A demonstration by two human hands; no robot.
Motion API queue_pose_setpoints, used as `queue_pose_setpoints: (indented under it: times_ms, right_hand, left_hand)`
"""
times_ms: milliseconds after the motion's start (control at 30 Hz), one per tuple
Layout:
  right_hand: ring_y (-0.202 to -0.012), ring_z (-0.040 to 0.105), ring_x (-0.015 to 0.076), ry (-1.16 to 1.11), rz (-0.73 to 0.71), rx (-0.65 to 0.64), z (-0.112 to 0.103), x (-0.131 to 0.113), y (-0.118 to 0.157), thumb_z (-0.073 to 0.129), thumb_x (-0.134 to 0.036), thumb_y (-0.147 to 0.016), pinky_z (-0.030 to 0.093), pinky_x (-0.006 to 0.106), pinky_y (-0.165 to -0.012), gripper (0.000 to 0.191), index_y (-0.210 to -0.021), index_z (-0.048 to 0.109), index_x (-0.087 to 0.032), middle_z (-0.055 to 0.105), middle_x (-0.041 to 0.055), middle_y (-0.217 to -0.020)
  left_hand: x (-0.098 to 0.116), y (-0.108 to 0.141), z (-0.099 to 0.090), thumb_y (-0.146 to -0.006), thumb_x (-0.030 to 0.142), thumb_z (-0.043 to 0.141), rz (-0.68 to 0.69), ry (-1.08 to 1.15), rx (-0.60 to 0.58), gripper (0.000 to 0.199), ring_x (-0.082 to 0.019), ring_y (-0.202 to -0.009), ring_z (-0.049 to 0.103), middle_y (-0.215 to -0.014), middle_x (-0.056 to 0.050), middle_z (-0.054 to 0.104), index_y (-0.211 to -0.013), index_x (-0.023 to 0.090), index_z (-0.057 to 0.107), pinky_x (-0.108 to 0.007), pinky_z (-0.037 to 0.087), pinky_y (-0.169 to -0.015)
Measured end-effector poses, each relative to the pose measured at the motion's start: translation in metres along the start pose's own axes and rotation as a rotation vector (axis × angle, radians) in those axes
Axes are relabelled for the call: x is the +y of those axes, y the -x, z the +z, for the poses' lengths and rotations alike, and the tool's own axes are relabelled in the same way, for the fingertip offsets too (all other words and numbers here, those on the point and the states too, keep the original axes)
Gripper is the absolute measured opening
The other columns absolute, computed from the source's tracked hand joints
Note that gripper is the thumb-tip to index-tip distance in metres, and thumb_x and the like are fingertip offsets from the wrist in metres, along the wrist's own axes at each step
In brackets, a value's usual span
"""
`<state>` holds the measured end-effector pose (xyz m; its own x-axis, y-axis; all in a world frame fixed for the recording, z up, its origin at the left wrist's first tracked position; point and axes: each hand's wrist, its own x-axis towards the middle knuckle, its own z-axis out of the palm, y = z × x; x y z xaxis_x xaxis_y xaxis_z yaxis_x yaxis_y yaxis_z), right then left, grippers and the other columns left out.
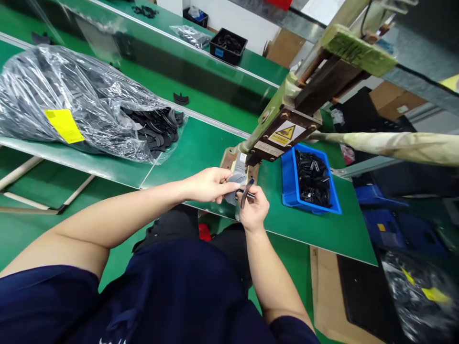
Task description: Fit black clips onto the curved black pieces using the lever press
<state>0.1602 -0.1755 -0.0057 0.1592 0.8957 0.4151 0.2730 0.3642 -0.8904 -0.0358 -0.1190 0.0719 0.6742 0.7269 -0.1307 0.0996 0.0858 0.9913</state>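
My left hand (211, 185) is closed on a curved grey part (231, 188), thumb on top, at the near edge of the press base. Close on its right, my right hand (254, 208) pinches a thin dark curved piece (246, 192), which meets the grey part. A small dark rod-like item also shows at the right fingers; its exact shape is too small to tell. Both hands are just below the head of a green hand press (274, 129) with a yellow warning label. The press's metal base (228, 158) is partly hidden by the hands.
A blue bin (335, 191) of small black parts stands right of the press. On the left lies a large plastic bag (89, 100) spilling dark curved parts. The press's long lever (387, 143) reaches right. Behind, a black bin (228, 46) sits on another green bench.
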Motion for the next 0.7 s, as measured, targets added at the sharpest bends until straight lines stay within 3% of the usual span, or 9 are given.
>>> queue_pose_setpoints:
  times_ms: [167, 267, 367, 500, 700]
  right_hand:
    - [-0.093, 0.07, 0.0162, -0.001, -0.011, 0.036, -0.004, 0.002, 0.009, 0.079, -0.044, -0.089, 0.06, 0.031, -0.084, 0.025, -0.099, 0.07, -0.022, 0.074, 0.0039, -0.1]
    - [-0.091, 0.07, 0.0164, -0.005, 0.0, 0.043, -0.003, 0.002, 0.012, 0.078, -0.043, -0.09, 0.06, 0.032, -0.082, 0.024, -0.1, 0.07, -0.022, 0.074, 0.0047, -0.101]
    - [-0.081, 0.068, 0.0137, -0.018, 0.024, 0.054, 0.001, 0.001, 0.014, 0.076, -0.043, -0.092, 0.059, 0.03, -0.076, 0.024, -0.1, 0.069, -0.021, 0.073, 0.0025, -0.095]
    - [-0.084, 0.068, 0.0124, -0.046, 0.032, 0.076, 0.004, 0.0, 0.016, 0.075, -0.043, -0.093, 0.058, 0.028, -0.076, 0.025, -0.103, 0.067, -0.021, 0.073, 0.0019, -0.097]
    - [-0.084, 0.068, 0.0125, -0.048, 0.008, 0.07, 0.004, -0.008, 0.016, 0.073, -0.044, -0.094, 0.058, 0.027, -0.076, 0.025, -0.099, 0.064, -0.021, 0.071, 0.0014, -0.095]
  left_hand:
    - [0.002, -0.003, 0.0, -0.092, 0.059, 0.077, -0.087, 0.07, -0.067, 0.044, -0.01, -0.043, 0.054, -0.053, 0.005, 0.057, -0.087, 0.019, 0.062, -0.019, 0.034, -0.041]
    - [0.003, -0.006, 0.0, -0.091, 0.061, 0.078, -0.136, 0.123, -0.106, 0.045, -0.01, -0.042, 0.053, -0.054, 0.006, 0.055, -0.088, 0.019, 0.063, -0.02, 0.035, -0.041]
    - [0.007, -0.004, 0.002, -0.092, 0.059, 0.076, -0.085, 0.039, -0.075, 0.042, -0.011, -0.043, 0.054, -0.052, 0.005, 0.056, -0.089, 0.019, 0.063, -0.019, 0.035, -0.042]
    - [0.013, 0.003, 0.007, -0.096, 0.055, 0.072, -0.003, -0.084, -0.022, 0.037, -0.011, -0.044, 0.057, -0.054, 0.005, 0.059, -0.091, 0.019, 0.064, -0.019, 0.033, -0.042]
    - [0.013, 0.005, 0.01, -0.096, 0.057, 0.071, -0.038, -0.092, -0.02, 0.038, -0.012, -0.044, 0.057, -0.053, 0.004, 0.059, -0.09, 0.02, 0.063, -0.02, 0.035, -0.042]
